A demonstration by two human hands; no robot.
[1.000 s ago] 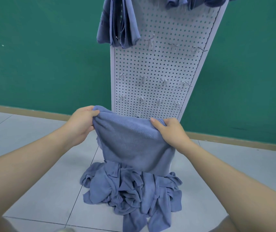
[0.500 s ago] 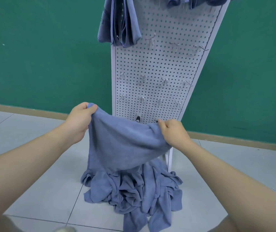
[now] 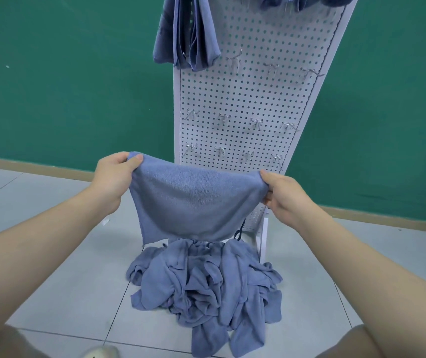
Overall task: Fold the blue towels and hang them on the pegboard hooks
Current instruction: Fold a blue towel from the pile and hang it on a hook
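Note:
A blue towel (image 3: 193, 202) hangs spread between my hands in front of the white pegboard (image 3: 253, 99). My left hand (image 3: 113, 179) pinches its upper left corner and my right hand (image 3: 284, 195) pinches its upper right corner. The towel's lower edge hangs clear above a heap of crumpled blue towels (image 3: 206, 288) on the floor. Folded blue towels (image 3: 188, 32) hang from hooks at the pegboard's upper left, and more blue cloth (image 3: 307, 0) shows at the top edge. Several bare metal hooks (image 3: 255, 122) stick out in rows across the board.
The pegboard stands on a white foot (image 3: 263, 236) against a green wall (image 3: 64, 73). Grey floor tiles (image 3: 51, 254) lie all around the heap. A shoe tip (image 3: 98, 352) shows at the bottom edge.
My hands have moved apart and lifted, stretching the towel flat between them. Its lower edge has come up off the heap.

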